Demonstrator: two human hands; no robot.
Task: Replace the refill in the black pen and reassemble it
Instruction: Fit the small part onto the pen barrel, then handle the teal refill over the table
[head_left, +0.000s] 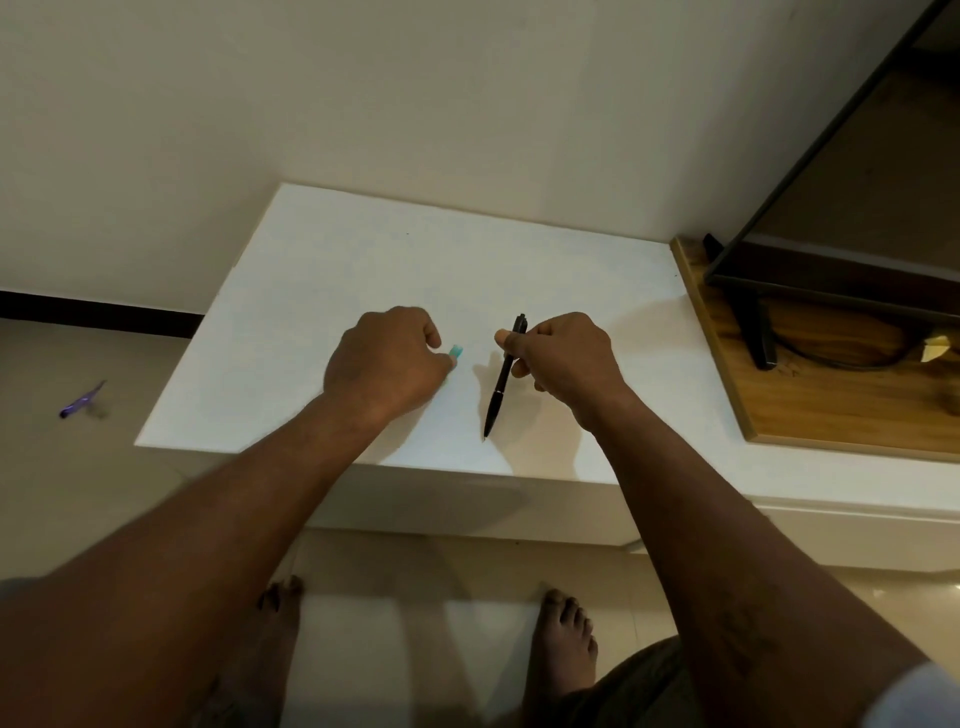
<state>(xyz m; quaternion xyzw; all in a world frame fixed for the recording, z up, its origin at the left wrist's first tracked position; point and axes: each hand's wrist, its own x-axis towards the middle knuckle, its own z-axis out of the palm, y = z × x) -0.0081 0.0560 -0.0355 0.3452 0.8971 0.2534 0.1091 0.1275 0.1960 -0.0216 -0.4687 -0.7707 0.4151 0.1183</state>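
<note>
Fig.: Both forearms, nearest the lens, reach fwd over bare feet to a white table (545, 270). Right hand (566, 358) is clamped on the black pen (503, 376), thumb and fingers closed around the upper barrel near the clip; pen stands tilted, tip down, touching or just above the tabletop, approx. at its front-centre. This looks like a steadying grip, prob. so the barrel can be unscrewed or checked. Left hand (387, 358) is curled loosely, fingertips pinching a small teal piece (456, 351); whether a cap, a refill end or sth. else cannot be told. Pen appears whole, so the stage of the refill swap is unclear. No containers in view. A purple object (82, 401) lies on the floor, well apart at left.
</note>
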